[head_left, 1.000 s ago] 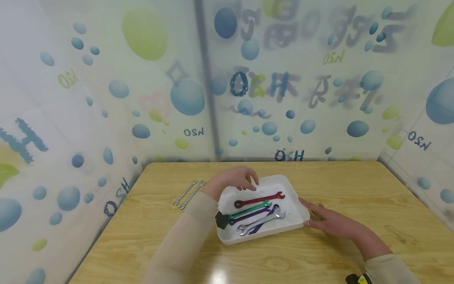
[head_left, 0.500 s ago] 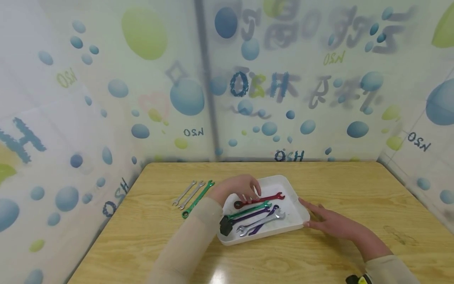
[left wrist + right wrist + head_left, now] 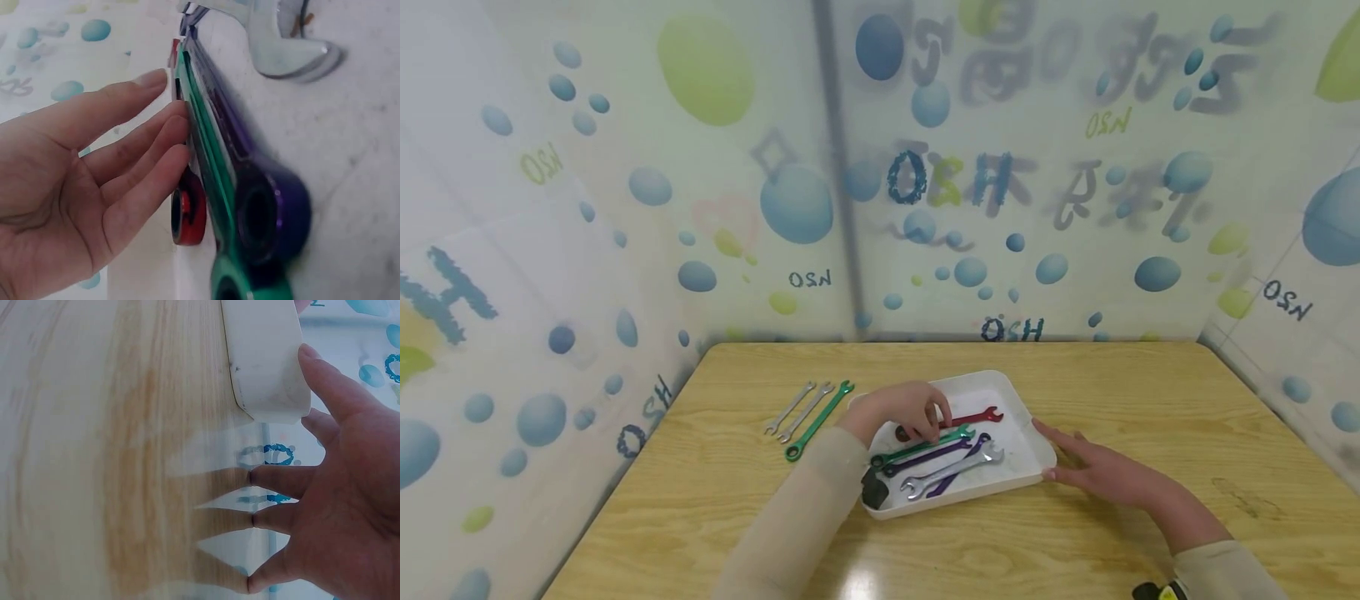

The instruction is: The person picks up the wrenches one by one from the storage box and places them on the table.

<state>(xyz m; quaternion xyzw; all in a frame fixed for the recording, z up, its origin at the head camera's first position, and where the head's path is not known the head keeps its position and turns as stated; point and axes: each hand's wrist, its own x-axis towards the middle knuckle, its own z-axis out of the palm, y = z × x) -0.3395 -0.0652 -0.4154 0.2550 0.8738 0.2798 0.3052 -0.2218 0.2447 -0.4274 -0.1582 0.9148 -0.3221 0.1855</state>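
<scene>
My left hand [image 3: 913,410] reaches into a white tray [image 3: 1024,433], over the ring end of a red combination wrench [image 3: 979,417]. In the left wrist view its fingers [image 3: 153,147] touch or nearly touch the red wrench [image 3: 199,220], beside a green wrench [image 3: 212,172]; the thumb stands apart. Also in the tray lie the green wrench [image 3: 917,451], a purple wrench [image 3: 928,457], and a large silver open-end wrench [image 3: 952,475] across another purple wrench [image 3: 937,488]. My right hand [image 3: 1105,471] has its fingers spread, with index finger and thumb against the tray's right end [image 3: 269,362].
Left of the tray, two small silver wrenches [image 3: 790,408] and a green ratchet wrench [image 3: 820,423] lie side by side on the wooden table [image 3: 715,500]. A patterned curtain [image 3: 925,250] hangs behind the table's far edge.
My left hand has lowered into the tray, onto the red wrench. The green wrench on the table has come into view beside the left sleeve. The right hand and tray stay put.
</scene>
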